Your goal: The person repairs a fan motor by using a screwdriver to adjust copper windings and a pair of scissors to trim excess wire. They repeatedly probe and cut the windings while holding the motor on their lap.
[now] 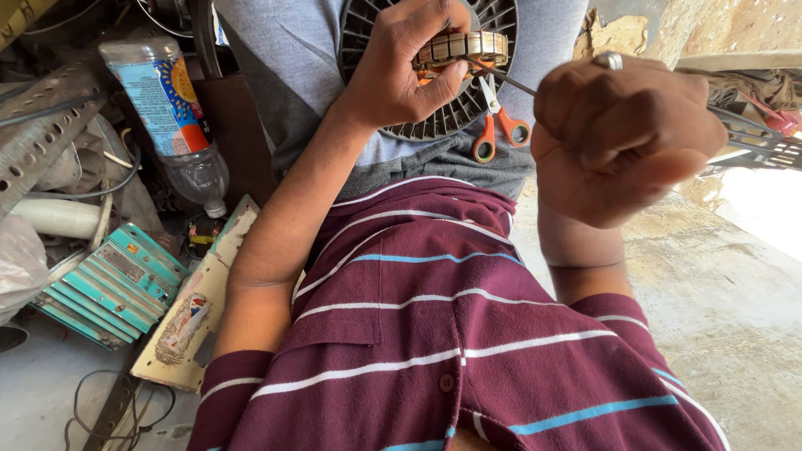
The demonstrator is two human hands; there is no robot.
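Head view: left hand [401, 63] grips the slotted stator core [464, 48] by its rim above the lap, right hand [622, 134] fisted around a thin rod [510, 81]; core likely heavy, rigid, windings fragile.

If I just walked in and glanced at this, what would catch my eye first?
Most likely the two hands raised at top centre: the left hand grips a ring-shaped metal motor core, and the clenched right hand pokes a thin metal tool into it. Below them lie orange-handled scissors on the lap, and a plastic bottle among scrap at the left.
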